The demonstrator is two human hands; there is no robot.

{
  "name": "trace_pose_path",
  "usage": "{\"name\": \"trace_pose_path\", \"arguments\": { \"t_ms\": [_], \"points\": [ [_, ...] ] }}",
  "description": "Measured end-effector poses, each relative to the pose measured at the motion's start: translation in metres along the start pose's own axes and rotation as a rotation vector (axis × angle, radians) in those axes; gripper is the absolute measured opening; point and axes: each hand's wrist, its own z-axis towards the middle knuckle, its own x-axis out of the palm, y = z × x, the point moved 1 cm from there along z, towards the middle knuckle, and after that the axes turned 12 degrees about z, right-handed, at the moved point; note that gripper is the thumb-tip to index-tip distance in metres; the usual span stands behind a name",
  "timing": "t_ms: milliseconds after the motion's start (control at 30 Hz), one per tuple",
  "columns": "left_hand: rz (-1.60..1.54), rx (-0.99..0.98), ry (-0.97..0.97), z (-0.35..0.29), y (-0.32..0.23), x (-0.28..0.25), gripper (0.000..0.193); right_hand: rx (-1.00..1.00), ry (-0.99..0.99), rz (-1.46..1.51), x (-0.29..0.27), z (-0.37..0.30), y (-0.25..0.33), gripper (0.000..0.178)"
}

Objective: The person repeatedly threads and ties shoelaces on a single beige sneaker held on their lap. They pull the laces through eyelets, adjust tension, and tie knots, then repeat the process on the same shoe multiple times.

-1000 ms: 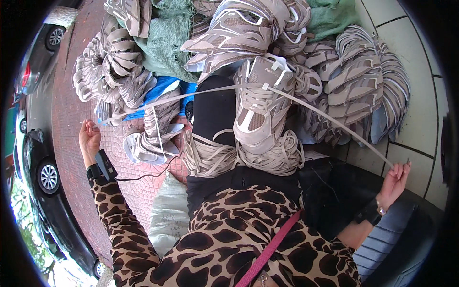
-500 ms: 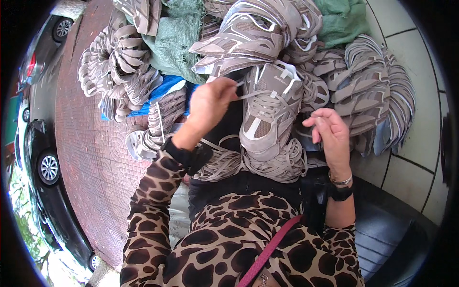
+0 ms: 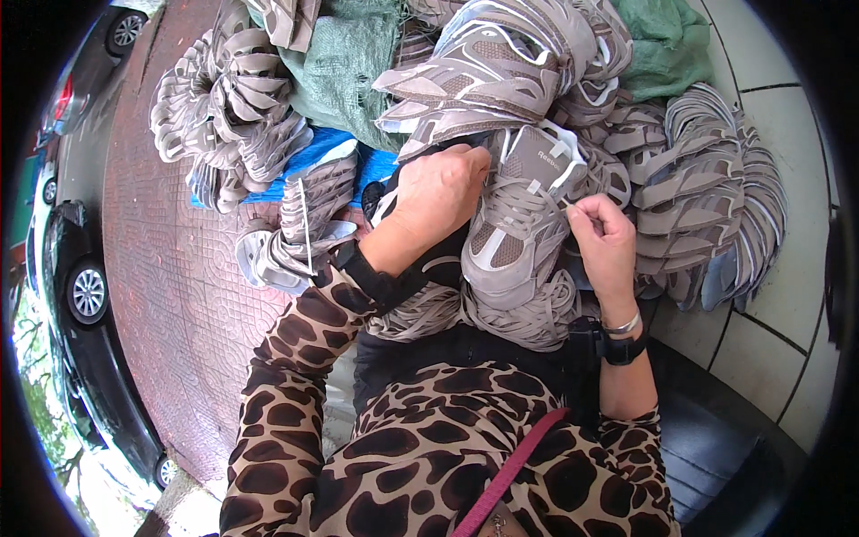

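Observation:
A grey-beige shoe upper (image 3: 519,210) rests over my lap, toe toward me, with a flat grey shoelace (image 3: 517,199) threaded across its front. My left hand (image 3: 440,192) is closed at the upper's left edge, on the shoelace; its curled fingers hide the pinched part. At the right edge, my right hand (image 3: 606,237) pinches a pale lace end between thumb and fingertips. Under the toe lies a bundle of loose grey laces (image 3: 537,313), and another lace bundle (image 3: 419,313) sits to its left.
Stacked shoe uppers (image 3: 488,67) rise just beyond, with more stacks at the left (image 3: 224,107) and right (image 3: 698,188). Green woven sacks (image 3: 344,76) and a blue sheet (image 3: 309,166) lie among them. A black padded seat (image 3: 716,447) is at lower right; parked cars (image 3: 89,286) stand far left.
My left hand has come right and closed in on the upper's edge with the lace. My right hand has moved up to the other edge, pinching a lace end. The view has shifted slightly.

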Motion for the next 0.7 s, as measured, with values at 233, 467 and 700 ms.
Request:
{"name": "trace_pose_path", "arguments": {
  "t_ms": [233, 467, 700],
  "points": [
    [0.207, 0.123, -0.014, 0.014, -0.010, 0.005, 0.003, 0.009, 0.003, -0.018, 0.008, 0.007, 0.000, 0.013],
    [0.161, 0.402, -0.102, 0.025, 0.000, -0.007, 0.017, -0.092, -0.074, -0.428, 0.025, 0.010, 0.009, 0.010],
    [0.188, 0.633, 0.077, 0.048, 0.021, -0.021, 0.032, -0.649, 0.176, -0.750, 0.015, 0.033, 0.034, 0.019]
  ]
}}
